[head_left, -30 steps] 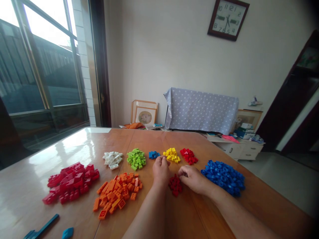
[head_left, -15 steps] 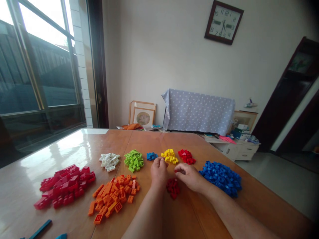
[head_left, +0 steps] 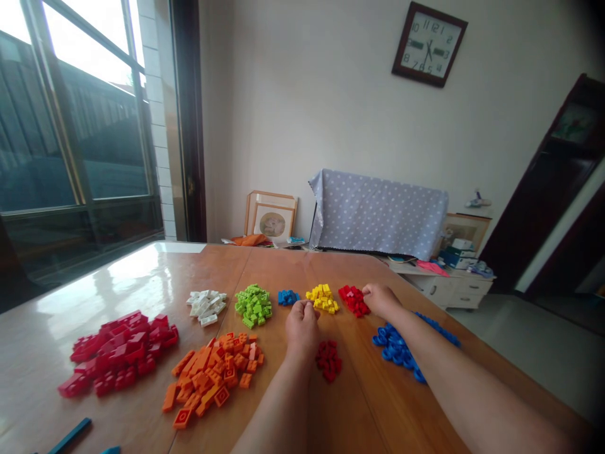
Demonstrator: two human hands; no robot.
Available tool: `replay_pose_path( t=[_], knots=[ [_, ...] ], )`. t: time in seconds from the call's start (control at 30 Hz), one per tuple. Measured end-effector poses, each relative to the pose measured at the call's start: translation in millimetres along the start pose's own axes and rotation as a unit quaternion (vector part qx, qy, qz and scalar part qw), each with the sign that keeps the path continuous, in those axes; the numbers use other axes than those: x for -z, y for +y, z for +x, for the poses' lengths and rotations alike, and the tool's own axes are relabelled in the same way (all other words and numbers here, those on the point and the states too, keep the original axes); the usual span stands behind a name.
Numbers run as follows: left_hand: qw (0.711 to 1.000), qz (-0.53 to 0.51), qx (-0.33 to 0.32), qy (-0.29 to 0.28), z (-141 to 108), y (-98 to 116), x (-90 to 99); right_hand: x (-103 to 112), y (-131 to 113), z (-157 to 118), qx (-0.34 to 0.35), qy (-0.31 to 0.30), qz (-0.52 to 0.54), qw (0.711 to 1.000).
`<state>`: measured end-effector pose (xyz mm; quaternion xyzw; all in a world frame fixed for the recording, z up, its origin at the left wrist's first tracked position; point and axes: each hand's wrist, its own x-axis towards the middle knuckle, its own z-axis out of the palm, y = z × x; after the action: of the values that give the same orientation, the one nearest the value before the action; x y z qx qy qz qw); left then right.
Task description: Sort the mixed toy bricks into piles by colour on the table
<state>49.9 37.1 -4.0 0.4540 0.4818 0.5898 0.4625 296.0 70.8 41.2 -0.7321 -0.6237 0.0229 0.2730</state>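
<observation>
My left hand (head_left: 302,325) is closed, with thumb and fingers together just in front of the yellow brick pile (head_left: 322,298) and the small blue brick pile (head_left: 288,297). What it holds, if anything, is hidden. My right hand (head_left: 382,301) reaches to the right edge of the bright red brick pile (head_left: 353,301), its fingertips pinched together there. I cannot make out what is between them. Between my forearms lies a small heap of dark red bricks (head_left: 328,360). My right forearm passes over the large blue pile (head_left: 399,345) and hides part of it.
On the left are a white pile (head_left: 207,305), a lime green pile (head_left: 254,305), an orange pile (head_left: 215,375) and a big crimson pile (head_left: 123,353). A teal strip (head_left: 70,436) lies at the table's near left. A cloth-covered object (head_left: 378,211) stands behind the table.
My right hand has moved from beside the dark red heap, where a red bit showed at its fingertips, up and right to the bright red pile. The left hand has hardly moved.
</observation>
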Motion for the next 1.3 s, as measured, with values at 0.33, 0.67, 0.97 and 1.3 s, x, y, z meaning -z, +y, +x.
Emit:
replay_pose_path(
  t=[0.33, 0.67, 0.97, 1.3],
  knots=[
    [1.000, 0.005, 0.002, -0.003, 3.0, -2.2, -0.6, -6.4, -20.7, -42.5, 0.043, -0.049, 0.095, 0.993],
    [1.000, -0.002, -0.019, -0.005, 2.9, -2.9, -2.0, -14.4, -77.1, -104.5, 0.204, -0.171, 0.099, 0.959],
    [1.000, -0.006, -0.002, -0.003, -0.2, 1.9, -0.8, -13.4, -59.5, -85.2, 0.169, -0.116, 0.068, 0.976],
    [1.000, 0.002, 0.008, 0.000, 0.9, 0.8, -0.5, 1.5, -9.1, -6.2, 0.035, -0.005, -0.007, 0.999]
  ],
)
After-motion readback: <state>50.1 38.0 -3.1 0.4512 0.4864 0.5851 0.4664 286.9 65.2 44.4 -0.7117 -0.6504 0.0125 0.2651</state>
